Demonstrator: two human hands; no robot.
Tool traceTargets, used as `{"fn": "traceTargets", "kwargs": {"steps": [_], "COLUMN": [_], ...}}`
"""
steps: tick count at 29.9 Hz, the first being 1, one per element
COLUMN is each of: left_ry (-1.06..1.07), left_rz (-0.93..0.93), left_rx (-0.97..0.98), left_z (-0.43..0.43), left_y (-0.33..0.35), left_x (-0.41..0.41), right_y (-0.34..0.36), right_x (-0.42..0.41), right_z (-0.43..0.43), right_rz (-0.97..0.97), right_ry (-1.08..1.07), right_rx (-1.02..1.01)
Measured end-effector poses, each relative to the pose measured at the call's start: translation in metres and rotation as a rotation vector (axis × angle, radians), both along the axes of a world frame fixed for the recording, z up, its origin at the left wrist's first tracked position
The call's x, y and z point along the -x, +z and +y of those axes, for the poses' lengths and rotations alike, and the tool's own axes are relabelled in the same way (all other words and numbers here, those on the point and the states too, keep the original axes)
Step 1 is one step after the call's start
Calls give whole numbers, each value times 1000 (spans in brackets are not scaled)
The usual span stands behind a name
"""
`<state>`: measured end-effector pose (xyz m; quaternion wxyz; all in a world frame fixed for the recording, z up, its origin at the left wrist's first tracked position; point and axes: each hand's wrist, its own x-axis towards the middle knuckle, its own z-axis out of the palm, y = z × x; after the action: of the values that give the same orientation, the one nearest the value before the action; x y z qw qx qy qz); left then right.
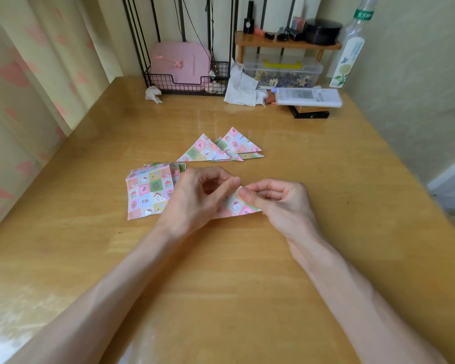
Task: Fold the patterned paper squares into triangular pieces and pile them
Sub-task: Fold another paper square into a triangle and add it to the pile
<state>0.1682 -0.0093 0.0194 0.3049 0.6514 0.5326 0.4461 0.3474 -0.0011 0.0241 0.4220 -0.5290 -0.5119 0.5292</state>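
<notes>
Both the left hand [195, 198] and right hand [279, 199] are pinching a half-folded pastel patterned paper piece [238, 207] on the wooden counter [221, 271].

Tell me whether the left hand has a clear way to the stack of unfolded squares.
Probably yes: the left hand sits at the right edge of the stack of unfolded squares, with nothing between them. It would first have to release the folded piece it pinches.

We see our two arms bare from the lower edge of the frame up to the wrists: the left forearm [111, 290] and the right forearm [352, 292]. Near the frame's middle, our left hand [195, 198] and right hand [281, 203] are bare too.
</notes>
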Motion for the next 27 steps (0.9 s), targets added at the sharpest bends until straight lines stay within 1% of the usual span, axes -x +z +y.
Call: {"fn": "traceTargets", "kwargs": {"steps": [3,6,10,15,19,21,25,27], "left_ry": [23,58,66,71,15,25,96,118], "left_rz": [72,63,32,-29,-40,-40,-69,-97], "left_rx": [-79,-109,-96,-38,-2,-6,-49,-57], "left_z": [0,0,2,-2,-5,-5,-4,-3], "left_y": [-4,-5,-6,-6,-3,-2,1,1], "left_x": [-4,-6,-1,-10,-12,-12,-10,-6], "right_y": [-3,-3,-1,-2,0,-1,2,4], "right_x": [3,3,-1,1,-1,-1,-1,-5], "right_z": [0,0,0,2,4,3,1,1], "right_rz": [6,25,-9,-77,-54,-26,80,85], "right_ry": [-13,14,83,3,-30,-22,62,119], "right_rx": [-3,-27,-40,-89,-87,-103,-29,16]}}
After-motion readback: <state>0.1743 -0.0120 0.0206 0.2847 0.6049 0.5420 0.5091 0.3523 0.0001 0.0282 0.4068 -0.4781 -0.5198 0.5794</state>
